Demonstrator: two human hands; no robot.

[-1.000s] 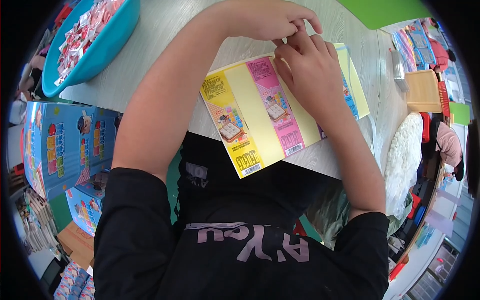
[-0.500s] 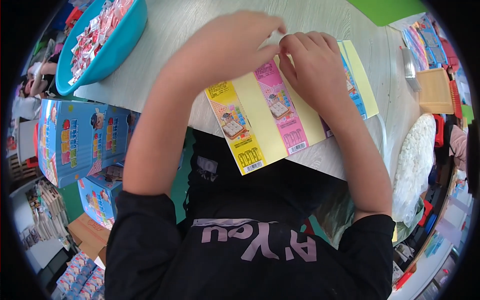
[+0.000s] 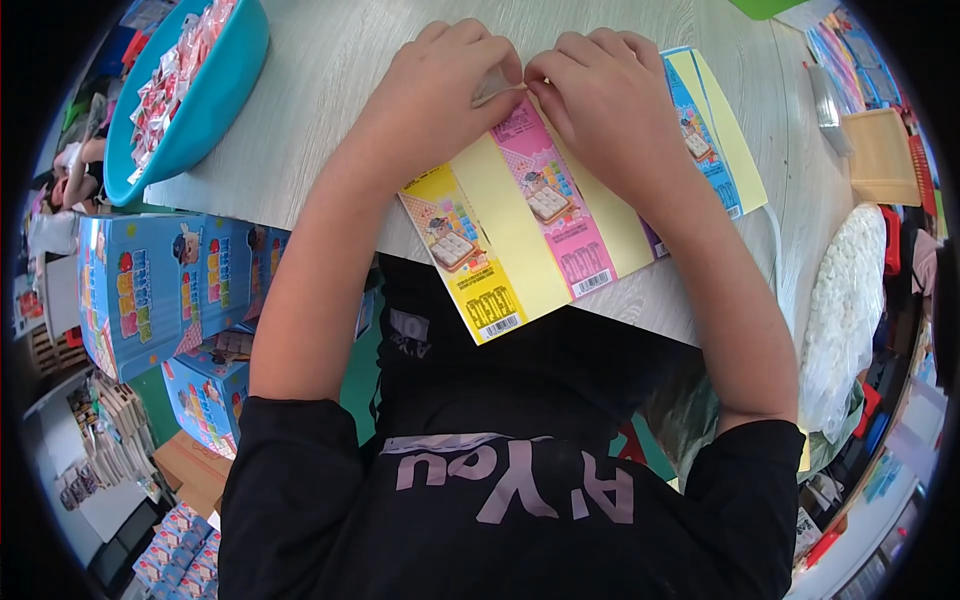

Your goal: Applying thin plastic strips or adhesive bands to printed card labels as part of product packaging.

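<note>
A sheet of printed stickers on pale yellow backing (image 3: pixel 520 240) lies on the table, its near corner jutting past the edge over my lap. Yellow, pink (image 3: pixel 572 235), purple and blue (image 3: pixel 712 165) strips run across it, each with a cartoon picture. My left hand (image 3: pixel 450 85) is closed in a pinch, thumb and forefinger at the far end of the pink strip. Right beside it, my right hand (image 3: pixel 608 95) has its curled fingertips pressed to the same far edge. The fingertips of both hands almost meet there. My right hand and forearm cover most of the purple strip.
On the far left of the table stands a turquoise basin (image 3: pixel 225 110) full of small wrapped packets. Blue printed cartons (image 3: pixel 150 290) are stacked left of my arm. A clear bag of white pieces (image 3: pixel 845 320) sits at the right, near a tan box (image 3: pixel 882 155).
My left hand, blurred and raised before, has drawn back left and closed at the far end of the pink strip. My right hand stays by that edge, its fingertips now nearer my left thumb.
</note>
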